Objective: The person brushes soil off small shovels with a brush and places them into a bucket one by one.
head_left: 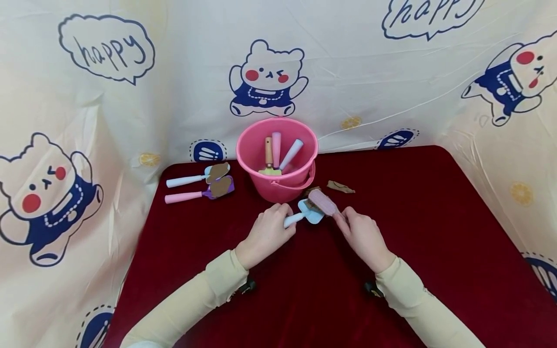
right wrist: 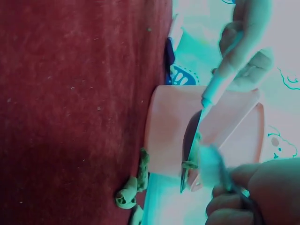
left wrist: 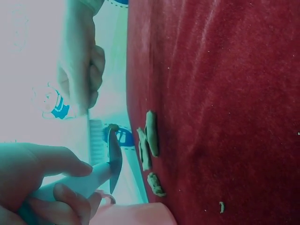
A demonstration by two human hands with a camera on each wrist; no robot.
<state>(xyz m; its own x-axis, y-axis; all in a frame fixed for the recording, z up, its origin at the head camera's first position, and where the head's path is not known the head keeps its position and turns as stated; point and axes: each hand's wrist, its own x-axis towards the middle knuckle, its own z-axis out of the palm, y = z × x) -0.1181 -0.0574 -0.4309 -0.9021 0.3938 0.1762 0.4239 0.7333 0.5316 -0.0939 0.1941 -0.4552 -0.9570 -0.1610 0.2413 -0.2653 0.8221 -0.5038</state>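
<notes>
My left hand grips the pale handle of a light blue shovel, whose blade has brown clay-like matter on it. My right hand holds a pink brush by its handle, its head over the blade. In the left wrist view, the bristles face the blade edge, where a small brown lump sits. The right wrist view shows the blade edge-on, with the brush head blurred beside it and brown bits on the blade.
A pink bucket holding several handled tools stands behind the hands. Brown pieces lie on the dark red cloth to its right. At the left lie a blue shovel and a purple one, both with brown matter.
</notes>
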